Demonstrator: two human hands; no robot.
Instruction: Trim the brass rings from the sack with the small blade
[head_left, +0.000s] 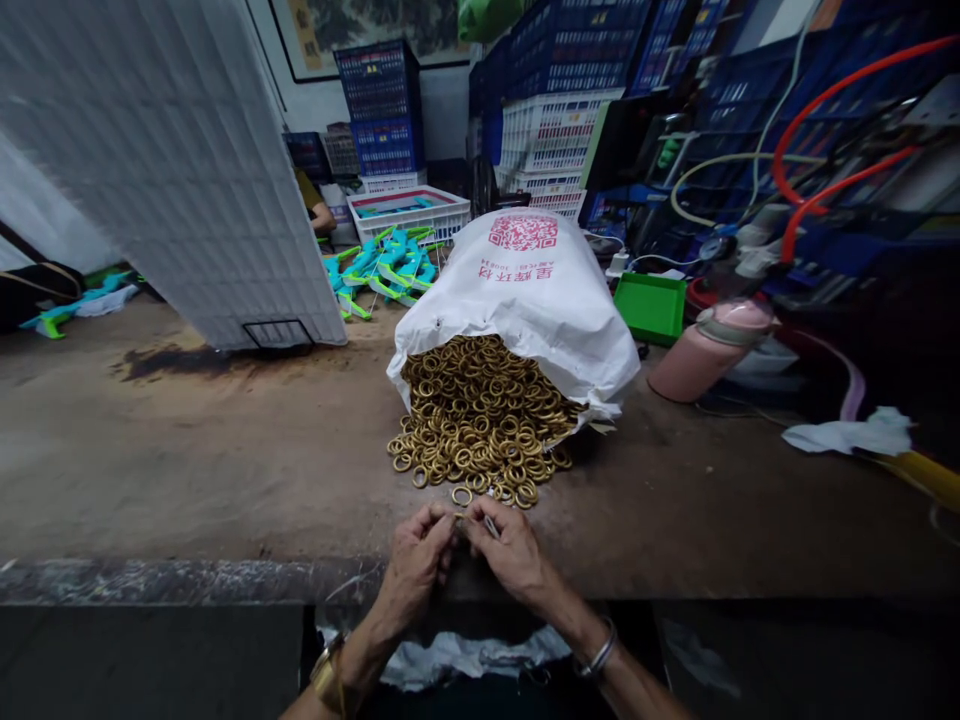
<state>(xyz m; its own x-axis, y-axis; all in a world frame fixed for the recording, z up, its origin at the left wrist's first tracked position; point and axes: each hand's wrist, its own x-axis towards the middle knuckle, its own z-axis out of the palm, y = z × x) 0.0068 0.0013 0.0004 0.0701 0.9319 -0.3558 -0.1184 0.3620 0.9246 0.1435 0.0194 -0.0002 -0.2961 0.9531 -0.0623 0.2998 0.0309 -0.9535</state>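
1. Gold rings (480, 440), heaped from the bag (517, 290) out onto the table (225, 490)!
2. Left hand (420, 548), right hand (512, 550), just in front: fingertips pinched nearly together on one ring (460, 516), held between them!
3. Grey sliver (492, 526) by the right fingers, too small to name

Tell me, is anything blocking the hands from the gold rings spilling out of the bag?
Nothing visible is. The left hand and right hand are just in front of the gold rings, and the open mouth of the white bag faces them.
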